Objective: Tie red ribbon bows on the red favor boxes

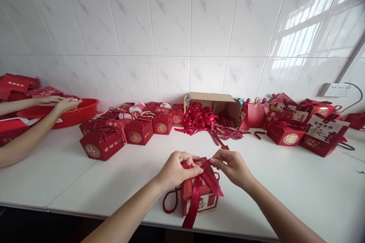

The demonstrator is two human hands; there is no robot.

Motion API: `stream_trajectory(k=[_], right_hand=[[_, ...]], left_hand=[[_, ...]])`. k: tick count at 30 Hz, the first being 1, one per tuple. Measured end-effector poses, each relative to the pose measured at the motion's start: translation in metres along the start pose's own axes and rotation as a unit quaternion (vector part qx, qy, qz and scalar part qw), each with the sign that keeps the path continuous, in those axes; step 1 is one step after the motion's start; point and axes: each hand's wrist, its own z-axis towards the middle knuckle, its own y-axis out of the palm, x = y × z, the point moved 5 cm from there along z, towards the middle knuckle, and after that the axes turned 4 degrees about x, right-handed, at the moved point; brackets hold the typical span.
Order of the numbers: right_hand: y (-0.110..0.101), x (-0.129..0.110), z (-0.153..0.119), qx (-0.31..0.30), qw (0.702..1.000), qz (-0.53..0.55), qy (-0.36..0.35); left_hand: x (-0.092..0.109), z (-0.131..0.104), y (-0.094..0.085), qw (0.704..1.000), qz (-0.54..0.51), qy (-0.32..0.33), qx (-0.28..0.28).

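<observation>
One small red gift box [209,205], printed in white and gold, standing at the near edge of the white counter [114,186], midway between the person's hands; a red cord loop [164,202] at its left side. One red satin ribbon [195,203], crossed over the box top, ends hanging down the front. Left hand [178,169]: pinching the ribbon between thumb and fingers, above the box. Right hand [231,165]: pinching the same ribbon at its right. Behind: a cardboard carton [212,97] on its side, heaped ribbons [201,118] spilling out; finished-looking red boxes [104,146] at left, further red packages [325,134] at right. Far left: a red basin [92,109], a co-worker's hands [63,104] above it.
</observation>
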Motion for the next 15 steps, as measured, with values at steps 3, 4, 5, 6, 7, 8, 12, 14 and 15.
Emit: stream_trajectory(k=[3,4,5,6,7,8,12,14,15], right_hand=[[0.003,0.004,-0.003,-0.028,0.999,0.025,0.013],[0.003,0.003,-0.003,-0.036,0.999,0.02,0.007],[0.001,0.0,-0.003,-0.043,0.999,0.009,-0.002],[0.0,-0.002,-0.002,-0.047,0.999,-0.004,-0.012],[-0.002,-0.004,-0.002,-0.048,0.998,-0.018,-0.021],[-0.004,-0.006,-0.001,-0.047,0.998,-0.03,-0.028],[-0.007,-0.01,-0.004,-0.042,0.997,-0.055,-0.047],[-0.006,-0.01,-0.006,-0.043,0.996,-0.059,-0.055],[-0.006,-0.01,-0.007,-0.043,0.996,-0.06,-0.059]], left_hand=[[0.0,0.0,-0.001,1.0,0.022,0.0,0.0],[0.0,0.0,-0.001,1.0,0.023,0.001,-0.001],[0.001,0.0,-0.001,1.0,0.024,0.003,-0.002],[0.002,0.0,-0.001,1.0,0.026,0.005,-0.004],[0.002,0.001,0.0,0.999,0.03,0.006,-0.009],[0.003,0.001,0.0,0.999,0.035,0.006,-0.014],[0.005,0.0,0.001,0.998,0.048,0.003,-0.029],[0.005,0.0,0.0,0.998,0.051,0.004,-0.027],[0.006,0.0,0.0,0.998,0.053,0.004,-0.026]])
